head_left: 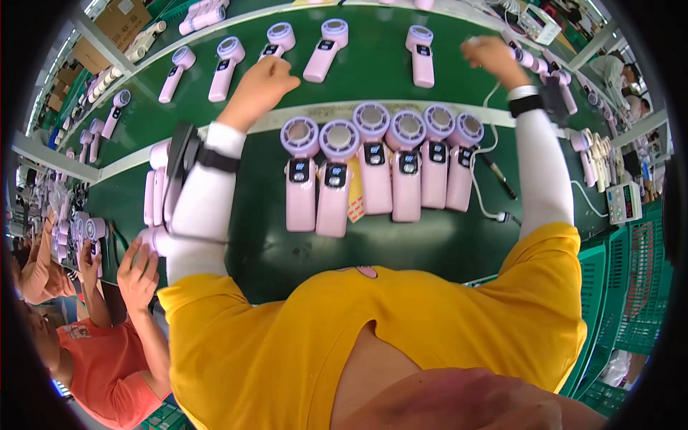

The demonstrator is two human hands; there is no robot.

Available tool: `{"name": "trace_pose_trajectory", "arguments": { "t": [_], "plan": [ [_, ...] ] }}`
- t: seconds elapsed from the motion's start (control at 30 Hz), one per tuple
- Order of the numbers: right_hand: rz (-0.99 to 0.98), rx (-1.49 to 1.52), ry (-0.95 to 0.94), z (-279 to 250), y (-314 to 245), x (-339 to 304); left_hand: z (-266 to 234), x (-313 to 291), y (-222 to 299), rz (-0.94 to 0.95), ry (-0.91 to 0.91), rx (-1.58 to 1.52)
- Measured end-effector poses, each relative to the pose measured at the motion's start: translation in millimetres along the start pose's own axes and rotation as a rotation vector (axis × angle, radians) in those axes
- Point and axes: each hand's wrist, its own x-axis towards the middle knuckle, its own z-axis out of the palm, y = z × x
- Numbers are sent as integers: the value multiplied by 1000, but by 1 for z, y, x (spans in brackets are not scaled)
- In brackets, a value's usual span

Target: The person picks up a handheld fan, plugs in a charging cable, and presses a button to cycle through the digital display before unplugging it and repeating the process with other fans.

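Several pale purple handheld fans with round heads and small dark displays lie on the green surfaces. My left hand (pixel 264 84) is closed at the lower handle of one handheld fan (pixel 280 34) on the far green strip, covering that end. Further right, my right hand (pixel 493 59) is raised over the same strip with its fingers bent together; what they hold, if anything, is too small to make out. Another fan (pixel 421 57) lies to its left. Closer to me, a row of fans (pixel 373 165) with lit displays lies side by side, on a yellowish sheet (pixel 356 204).
A white cable (pixel 484 193) runs down beside the row, near a black pen-like tool (pixel 502 178). At right are a small box with a display (pixel 624 203) and green crates (pixel 638 279). More fans (pixel 154 190) stand by my left forearm. A co-worker's hand (pixel 137 276) touches one at left.
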Motion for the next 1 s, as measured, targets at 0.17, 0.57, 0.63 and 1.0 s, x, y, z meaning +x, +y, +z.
{"name": "trace_pose_trajectory", "arguments": {
  "t": [0.17,0.57,0.63,1.0],
  "plan": [
    [3,-97,-205,65,8,36,33,93,-20,21,-305,556],
    [335,925,-323,37,13,0,16,121,-23,-389,-649,-711],
    [131,1152,-192,15,9,-20,12,77,21,-274,-439,-773],
    [-379,1126,79,-50,-177,-160,0,-93,128,245,-15,-943]
  ]
}}
